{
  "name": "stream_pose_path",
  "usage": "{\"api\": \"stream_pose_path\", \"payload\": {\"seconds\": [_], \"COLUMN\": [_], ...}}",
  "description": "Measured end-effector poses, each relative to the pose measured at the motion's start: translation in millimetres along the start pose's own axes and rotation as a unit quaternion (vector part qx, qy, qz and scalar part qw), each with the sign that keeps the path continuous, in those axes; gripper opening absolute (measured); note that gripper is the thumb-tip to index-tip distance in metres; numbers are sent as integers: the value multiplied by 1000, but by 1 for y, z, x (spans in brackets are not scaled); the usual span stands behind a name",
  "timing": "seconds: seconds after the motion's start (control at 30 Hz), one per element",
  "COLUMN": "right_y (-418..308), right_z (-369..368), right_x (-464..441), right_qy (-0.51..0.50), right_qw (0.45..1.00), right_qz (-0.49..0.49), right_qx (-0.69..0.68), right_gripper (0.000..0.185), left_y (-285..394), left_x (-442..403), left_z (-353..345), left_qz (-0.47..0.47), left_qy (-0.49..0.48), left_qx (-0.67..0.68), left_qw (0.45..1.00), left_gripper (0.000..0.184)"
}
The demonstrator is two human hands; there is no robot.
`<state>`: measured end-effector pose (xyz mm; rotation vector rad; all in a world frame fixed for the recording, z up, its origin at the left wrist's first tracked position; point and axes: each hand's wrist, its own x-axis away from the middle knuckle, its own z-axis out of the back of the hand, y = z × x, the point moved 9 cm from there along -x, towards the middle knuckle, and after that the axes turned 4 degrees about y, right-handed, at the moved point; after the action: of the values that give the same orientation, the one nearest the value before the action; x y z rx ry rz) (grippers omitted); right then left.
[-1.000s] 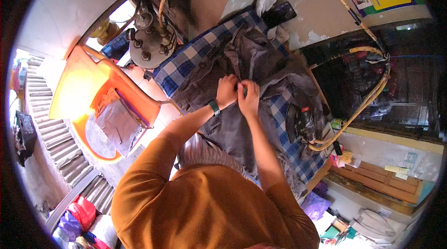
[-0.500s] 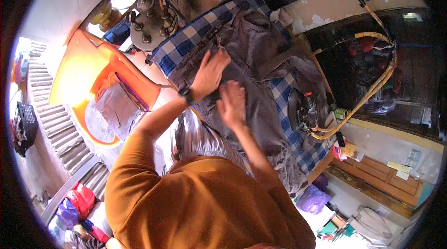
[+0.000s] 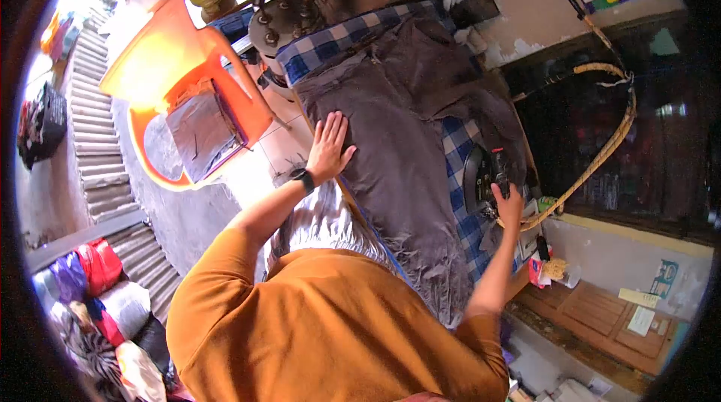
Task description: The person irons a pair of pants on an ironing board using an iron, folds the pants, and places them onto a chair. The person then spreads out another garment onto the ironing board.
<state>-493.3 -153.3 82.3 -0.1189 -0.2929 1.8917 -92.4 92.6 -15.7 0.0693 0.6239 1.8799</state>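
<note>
A dark grey garment, which looks like trousers, lies spread over a board covered with blue-and-white checked cloth. My left hand rests flat on its near left edge, fingers stretched out. On the right side of the board stands an iron with a dark body and a black handle. My right hand is at the near end of that handle, its fingers curled round it. Part of the garment is bunched behind the iron.
A tan wrapped hose or cord loops at the right. An orange chair at the left bears folded clothes. A metal tank with fittings stands behind the board's left end. Bags lie at lower left.
My right hand has left the garment and moved right to the iron's handle. My left hand has come down nearer and now lies flat. The garment looks smoother, and the view has shifted.
</note>
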Motion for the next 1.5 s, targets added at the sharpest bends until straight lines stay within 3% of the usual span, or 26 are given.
{"api": "stream_pose_path", "payload": {"seconds": [0.1, 0.2, 0.27, 0.33, 0.37, 0.4, 0.47, 0.5, 0.53, 0.6, 0.67, 0.73, 0.87, 0.93, 0.97, 1.0, 1.07, 1.1, 1.17, 1.3, 1.33, 1.37, 1.4, 1.43, 1.47, 1.5], "right_y": [-18, 2, 6, 5, 3, 3, 18, 28, 37, 45, 22, 15, 13, 31, -37, -65, -137, -154, -223, -351, -366, -391, -415, -432, -443, -455], "right_z": [5, -21, -24, -27, -32, -32, -35, -43, -46, -44, -42, -35, -39, -61, -25, -14, 5, 9, -1, -55, -89, -105, -120, -134, -136, -141], "right_x": [-5, -25, -26, -29, -30, -30, -31, -32, -33, -36, -22, -16, -25, -25, -10, -5, 4, 11, 12, 17, 10, 4, 0, 0, -6, -10], "right_qy": [-18, -82, -95, -115, -136, -136, -105, -108, -95, -80, -151, -141, -130, -54, -21, 6, -94, -96, -208, -228, -261, -199, -125, -123, -144, -157], "right_qw": [996, 994, 982, 979, 974, 974, 966, 966, 961, 956, 920, 917, 923, 870, 916, 917, 917, 915, 912, 922, 933, 956, 972, 978, 969, 969], "right_qz": [62, -68, -116, -98, -88, -87, -129, -131, -157, -182, -223, -237, -245, -346, -326, -310, -209, -216, -89, 4, 14, 87, 151, 142, 149, 139], "right_qx": [-57, -28, -113, -136, -161, -158, -196, -195, -206, -217, -285, -289, -265, -346, -234, -250, -328, -328, -343, -312, -249, -195, -132, -85, -134, -127], "right_gripper": [50, 31, 28, 28, 28, 28, 30, 30, 30, 31, 29, 27, 19, 18, 19, 22, 24, 24, 25, 29, 54, 57, 59, 57, 52, 48], "left_y": [3, -4, 0, -27, -36, -38, -65, -76, -83, -94, -104, -87, -106, -133, -139, -151, -164, -173, -181, -193, -199, -202, -211, -229, -243, -245], "left_x": [-8, -12, -13, -5, 0, -4, -1, -1, -4, -8, -8, -12, -14, -22, -19, -14, -23, -25, -42, -52, -51, -49, -50, -51, -49, -49], "left_z": [3, 4, 7, 19, 21, 25, 3, 5, 9, -19, -21, -36, -22, 36, 55, 52, 37, 38, 17, 20, 9, -2, -1, 14, 28, 70], "left_qz": [52, 52, 71, 224, 263, 266, 420, 408, 410, 475, 448, 447, 444, 369, 358, 388, 378, 380, 351, 321, 357, 388, 392, 373, 353, 311], "left_qy": [0, 40, 59, 189, 282, 282, 195, 251, 250, 113, 170, 15, -33, 204, 255, 263, 240, 232, 82, 97, 96, 95, 96, 166, 234, 302], "left_qx": [-17, -35, -12, 145, 85, 87, 347, 276, 276, 416, 429, 590, 523, 257, 121, 130, 367, 365, 363, 334, 450, 559, 557, 532, 503, 381], "left_qw": [999, 997, 996, 945, 919, 918, 816, 833, 833, 768, 766, 672, 727, 870, 890, 874, 816, 818, 859, 881, 812, 727, 726, 742, 754, 817], "left_gripper": [84, 86, 84, 83, 72, 72, 57, 44, 44, 39, 43, 45, 44, 39, 47, 58, 52, 52, 41, 29, 26, 22, 22, 21, 20, 22]}}
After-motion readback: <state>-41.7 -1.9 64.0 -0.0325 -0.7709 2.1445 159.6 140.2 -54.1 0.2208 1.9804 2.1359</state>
